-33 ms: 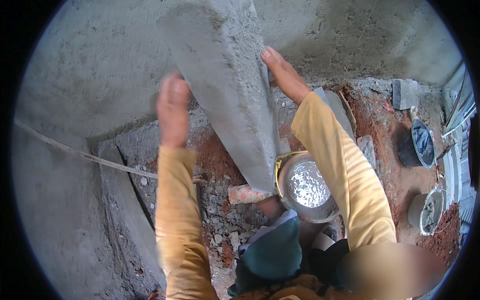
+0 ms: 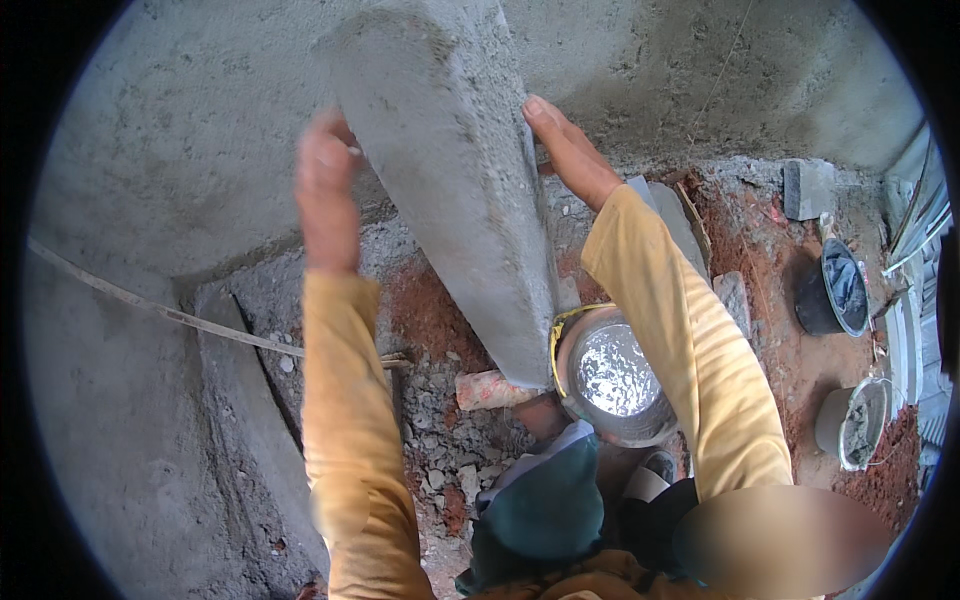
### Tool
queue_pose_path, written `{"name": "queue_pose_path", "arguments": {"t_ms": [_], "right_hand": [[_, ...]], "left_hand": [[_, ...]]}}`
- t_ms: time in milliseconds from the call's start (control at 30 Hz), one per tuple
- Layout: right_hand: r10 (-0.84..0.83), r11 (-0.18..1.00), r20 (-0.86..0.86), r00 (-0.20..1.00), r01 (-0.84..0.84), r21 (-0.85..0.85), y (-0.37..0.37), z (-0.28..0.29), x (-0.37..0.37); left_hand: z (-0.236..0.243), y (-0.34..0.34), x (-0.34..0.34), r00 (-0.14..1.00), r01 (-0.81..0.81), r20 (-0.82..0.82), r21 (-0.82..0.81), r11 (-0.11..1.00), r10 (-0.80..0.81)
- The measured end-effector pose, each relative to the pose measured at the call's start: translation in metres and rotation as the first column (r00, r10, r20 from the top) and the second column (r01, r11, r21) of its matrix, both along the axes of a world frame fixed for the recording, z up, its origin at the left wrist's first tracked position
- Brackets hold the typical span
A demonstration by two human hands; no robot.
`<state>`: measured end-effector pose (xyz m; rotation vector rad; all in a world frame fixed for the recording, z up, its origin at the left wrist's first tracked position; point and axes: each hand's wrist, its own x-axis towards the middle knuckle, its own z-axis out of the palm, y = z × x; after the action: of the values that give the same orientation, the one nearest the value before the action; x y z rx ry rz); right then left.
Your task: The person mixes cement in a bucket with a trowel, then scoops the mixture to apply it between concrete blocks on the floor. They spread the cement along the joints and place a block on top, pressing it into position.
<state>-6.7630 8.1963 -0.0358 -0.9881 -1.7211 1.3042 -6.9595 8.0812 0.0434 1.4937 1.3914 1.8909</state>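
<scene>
A grey plastered column (image 2: 440, 190) rises between my arms, its left face smoother than its rough right face. My left hand (image 2: 328, 190) is raised beside the column's left edge; motion smears its fingers, and whether it touches the surface or holds anything cannot be made out. On the other side, my right hand (image 2: 572, 150) rests against the column's right edge with fingers stretched out, part of them hidden behind the hand. Below, near the column's foot, stands a round bucket (image 2: 655, 432) with a yellow handle and shiny, watery contents.
Rubble (image 2: 455, 450) and red soil surround the column's foot. A grey wall (image 2: 200, 130) stands behind. At right are a black bucket (image 2: 822, 303), a pale bucket with grey mortar (image 2: 832, 422) and a grey block (image 2: 808, 190). A thin strip (image 2: 150, 303) crosses the left side.
My left hand has moved slightly up and to the left along the column's left side. The right hand stays in place.
</scene>
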Motion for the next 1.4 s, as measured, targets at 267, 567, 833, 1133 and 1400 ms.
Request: {"name": "queue_pose_path", "arguments": {"t_ms": [267,567,833,1133,1400], "right_hand": [[0.051,0.991,0.189,0.981,-0.073,0.111,-0.015,0.009,-0.015],[0.065,0.985,0.133,0.989,-0.085,0.148,-0.077,-0.004,0.0],[0.009,0.887,0.348,0.937,-0.168,0.431,-0.145,-0.03,0.017],[0.241,0.808,0.249,0.938,-0.336,0.484,-0.166,-0.037,0.001],[0.349,0.886,0.355,0.867,-0.429,0.175,-0.064,-0.034,0.008]], "left_hand": [[0.028,0.048,-0.043,0.894,0.384,0.096,0.342,0.858,-0.438],[0.042,0.072,-0.037,0.962,0.153,0.209,0.122,0.981,-0.176],[0.004,-0.016,-0.064,0.982,0.085,-0.182,0.207,0.975,-0.047],[-0.025,-0.114,-0.15,0.609,-0.073,-0.476,0.763,0.642,0.635],[0.02,0.015,-0.073,0.99,-0.105,0.118,0.205,0.973,0.082]]}}
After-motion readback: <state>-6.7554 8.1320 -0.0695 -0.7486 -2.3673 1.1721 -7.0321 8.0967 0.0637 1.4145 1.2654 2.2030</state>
